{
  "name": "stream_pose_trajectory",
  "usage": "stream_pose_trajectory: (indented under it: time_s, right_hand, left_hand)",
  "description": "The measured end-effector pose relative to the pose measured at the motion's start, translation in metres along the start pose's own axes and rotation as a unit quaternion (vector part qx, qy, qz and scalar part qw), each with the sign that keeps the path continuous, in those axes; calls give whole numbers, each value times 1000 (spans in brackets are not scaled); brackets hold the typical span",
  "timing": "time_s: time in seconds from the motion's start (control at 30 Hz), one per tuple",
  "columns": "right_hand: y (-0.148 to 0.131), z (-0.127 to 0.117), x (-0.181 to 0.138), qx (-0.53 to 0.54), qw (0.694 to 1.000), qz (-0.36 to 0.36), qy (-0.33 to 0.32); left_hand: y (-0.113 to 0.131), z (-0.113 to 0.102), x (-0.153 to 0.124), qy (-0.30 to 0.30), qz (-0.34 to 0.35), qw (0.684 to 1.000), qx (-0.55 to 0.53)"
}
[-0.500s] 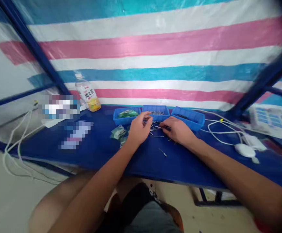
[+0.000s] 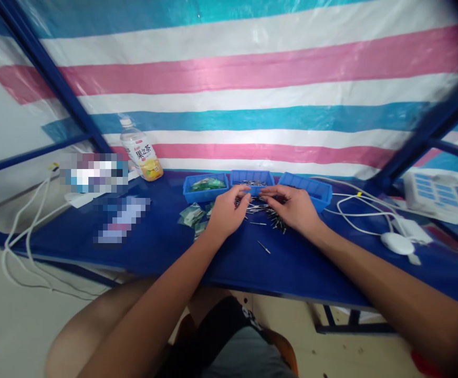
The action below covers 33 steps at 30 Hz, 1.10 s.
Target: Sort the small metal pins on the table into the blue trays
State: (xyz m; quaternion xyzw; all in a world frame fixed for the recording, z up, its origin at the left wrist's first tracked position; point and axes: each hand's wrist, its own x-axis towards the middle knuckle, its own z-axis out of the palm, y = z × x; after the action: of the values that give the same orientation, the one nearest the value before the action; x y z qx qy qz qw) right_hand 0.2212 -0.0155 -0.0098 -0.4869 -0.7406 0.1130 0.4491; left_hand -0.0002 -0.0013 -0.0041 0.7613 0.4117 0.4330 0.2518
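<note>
A pile of thin metal pins (image 2: pixel 257 209), silver and dark, which look like blind rivets, lies on the blue tabletop between my hands. My left hand (image 2: pixel 229 211) curves around its left side, thumb and fingers apart. From the right, my right hand (image 2: pixel 297 209) reaches over the pile, its thumb held below the fingers with a gap between. Dark-ended pins (image 2: pixel 278 223) show beneath it. The fingertips of both hands point toward each other; whether they touch single pins is too small to tell. One loose pin (image 2: pixel 264 247) lies nearer the front edge.
Behind the hands stand three blue bins: the left bin (image 2: pixel 186 195) with green packets, the middle bin (image 2: pixel 271 181) with pins, the right bin (image 2: pixel 319 195) partly hidden. Small clear packets (image 2: pixel 191 215) lie at left. A drink bottle (image 2: pixel 142 155) and white cables (image 2: pixel 365 226) flank the area.
My right hand has shifted slightly and opened its thumb from its fingers, uncovering more dark-ended pins. The left hand has moved only a little. The loose pin in front stays put.
</note>
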Motion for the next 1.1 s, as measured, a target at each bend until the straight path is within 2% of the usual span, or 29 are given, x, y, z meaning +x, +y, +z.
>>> stream_pose_trajectory:
  time_s: [0.17, 0.3, 0.63, 0.77, 0.97, 1.1]
  right_hand:
    - [-2, 2, -4, 68, 998, 7, 15]
    - [-6, 2, -6, 70, 997, -8, 11]
    - [-11, 7, -9, 158, 987, 36, -12]
    - [-13, 7, -8, 132, 991, 38, 6]
    - [-16, -2, -6, 6, 997, -63, 39]
    - [-16, -5, -4, -45, 991, -128, 1]
  left_hand:
    - [0, 1, -2, -51, 9, 998, -28]
    - [1, 0, -1, -50, 26, 998, -31]
    - [-1, 0, 1, -36, -20, 993, -110]
    - [-2, 1, 2, -31, -41, 990, -132]
    - [-7, 3, 2, -11, -60, 992, -108]
    - [-6, 3, 2, -18, -41, 996, -80]
